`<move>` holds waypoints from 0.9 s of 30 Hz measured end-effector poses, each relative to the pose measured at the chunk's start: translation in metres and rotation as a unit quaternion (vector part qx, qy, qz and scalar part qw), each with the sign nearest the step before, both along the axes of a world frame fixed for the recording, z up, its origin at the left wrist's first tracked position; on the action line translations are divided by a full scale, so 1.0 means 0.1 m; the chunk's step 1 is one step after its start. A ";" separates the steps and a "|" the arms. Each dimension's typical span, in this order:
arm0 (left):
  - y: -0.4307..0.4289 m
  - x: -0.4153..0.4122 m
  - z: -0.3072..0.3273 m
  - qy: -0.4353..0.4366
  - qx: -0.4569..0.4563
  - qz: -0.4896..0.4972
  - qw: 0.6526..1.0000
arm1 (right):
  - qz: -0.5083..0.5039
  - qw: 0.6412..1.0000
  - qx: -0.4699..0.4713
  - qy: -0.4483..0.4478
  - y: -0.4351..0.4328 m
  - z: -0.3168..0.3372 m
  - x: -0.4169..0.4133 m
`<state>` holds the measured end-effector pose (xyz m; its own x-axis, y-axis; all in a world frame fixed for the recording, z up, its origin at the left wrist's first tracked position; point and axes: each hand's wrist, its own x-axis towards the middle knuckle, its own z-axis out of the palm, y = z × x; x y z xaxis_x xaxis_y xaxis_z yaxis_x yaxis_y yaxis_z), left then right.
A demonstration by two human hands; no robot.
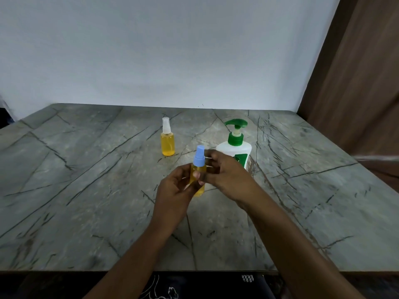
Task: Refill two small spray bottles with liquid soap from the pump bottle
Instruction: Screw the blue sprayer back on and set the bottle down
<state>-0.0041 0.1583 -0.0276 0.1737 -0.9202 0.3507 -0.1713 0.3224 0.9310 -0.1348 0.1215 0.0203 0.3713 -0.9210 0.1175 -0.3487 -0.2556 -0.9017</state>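
A small spray bottle with a blue cap (198, 160) holds yellow liquid and is upright above the table's middle. My left hand (173, 190) grips its body from the left. My right hand (226, 174) is against the bottle from the right, its fingers curled just below the cap. A second small spray bottle (168, 141), with a clear cap and yellow liquid, stands farther back on the table. The white pump bottle (236, 147) with a green pump stands behind my right hand, its lower part hidden.
The grey marble table (86, 190) runs wide to both sides. A white wall rises behind it, and a brown wooden panel (356, 83) stands at the right. The table's front edge lies near my body.
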 end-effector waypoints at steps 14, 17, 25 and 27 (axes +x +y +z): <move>-0.23 0.48 0.04 -0.072 0.082 0.066 0.992 | -0.108 0.984 -0.116 0.084 -0.27 -0.27 0.30; -0.34 0.66 0.04 -0.072 0.076 0.110 0.988 | -0.118 0.981 -0.123 0.093 -0.32 -0.34 0.35; -0.94 0.87 -0.03 -0.067 0.104 0.124 0.985 | -0.140 0.983 -0.081 0.087 -0.48 -0.49 0.44; -1.11 0.88 -0.04 -0.075 0.111 0.112 0.985 | -0.146 0.981 -0.081 0.101 -0.54 -0.50 0.47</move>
